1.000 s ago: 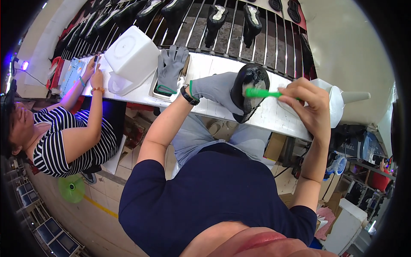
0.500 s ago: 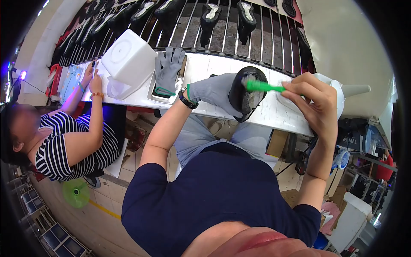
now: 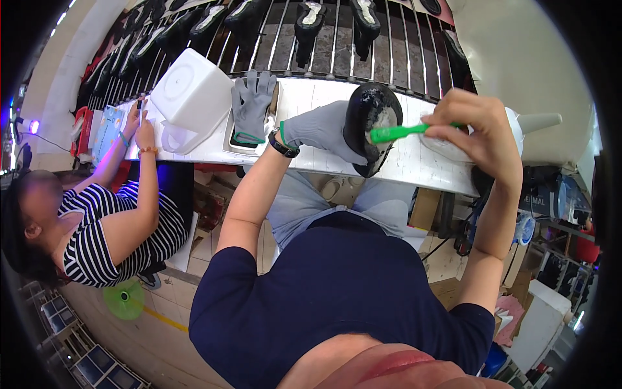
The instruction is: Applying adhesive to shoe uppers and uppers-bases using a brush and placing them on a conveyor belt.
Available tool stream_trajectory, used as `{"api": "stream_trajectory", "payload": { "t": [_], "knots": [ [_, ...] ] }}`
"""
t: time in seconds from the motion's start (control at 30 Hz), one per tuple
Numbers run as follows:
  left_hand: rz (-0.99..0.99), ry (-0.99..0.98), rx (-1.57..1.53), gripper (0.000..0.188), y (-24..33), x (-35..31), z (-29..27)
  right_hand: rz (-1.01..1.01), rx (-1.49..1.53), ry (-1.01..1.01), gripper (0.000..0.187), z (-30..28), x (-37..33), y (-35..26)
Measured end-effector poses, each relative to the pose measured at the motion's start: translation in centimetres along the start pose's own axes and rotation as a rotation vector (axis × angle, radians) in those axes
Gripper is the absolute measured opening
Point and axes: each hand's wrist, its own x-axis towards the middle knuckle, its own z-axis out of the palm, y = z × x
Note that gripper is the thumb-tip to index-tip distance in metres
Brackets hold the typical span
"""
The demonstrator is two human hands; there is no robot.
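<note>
My left hand [image 3: 324, 133], in a grey knit glove with a green cuff, grips a black shoe upper [image 3: 370, 102] from its left side. The shoe's underside is turned up toward me, showing a pale patch in the middle and a shiny, wet-looking black rim. Bare and pinched, my right hand [image 3: 476, 126] holds a green brush [image 3: 398, 132] by its handle. The brush head lies against the lower part of the pale patch; its bristles are mostly hidden. Both hands are above the white table [image 3: 311, 155].
A spare grey glove [image 3: 253, 104] lies on a tray beside a white plastic container [image 3: 192, 84]. Behind the table, several black shoes [image 3: 310, 23] rest on a metal roller rack. A white pot with a handle [image 3: 541, 121] stands right. At left sits a co-worker in stripes [image 3: 123, 227].
The shoe has shifted slightly away from me and its underside has turned a little. The brush head has moved from the shoe's upper left side down to the lower part of the pale patch.
</note>
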Motion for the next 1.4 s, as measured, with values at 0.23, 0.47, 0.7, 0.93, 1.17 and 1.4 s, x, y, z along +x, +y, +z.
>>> {"api": "stream_trajectory", "payload": {
  "t": [0.23,0.47,0.7,0.93,1.17,1.4],
  "knots": [
    [-0.018,-0.015,-0.044,0.064,-1.7,-0.4,-1.1,0.074,0.047,-0.155,0.013,1.6,0.5,2.2],
    [0.019,0.402,-0.002,0.067,-6.7,-3.2,-0.2,0.647,0.031,0.307,0.018,1.7,-10.0,6.1],
    [-0.124,0.642,-0.341,0.056,-9.3,-5.4,2.2,1.152,-0.322,0.383,0.015,11.7,-16.2,8.9],
    [-0.282,0.777,-1.076,0.069,-8.5,-4.7,6.8,1.102,-0.566,0.239,0.017,13.3,-15.2,11.6],
    [-0.398,0.651,-1.309,0.066,-7.6,-4.3,8.3,1.255,0.647,0.649,0.026,13.8,-19.6,13.2],
    [-0.44,0.675,-1.295,0.045,-5.1,-2.8,8.0,0.816,1.066,0.683,0.023,12.7,-15.4,10.6]
  ]
}}
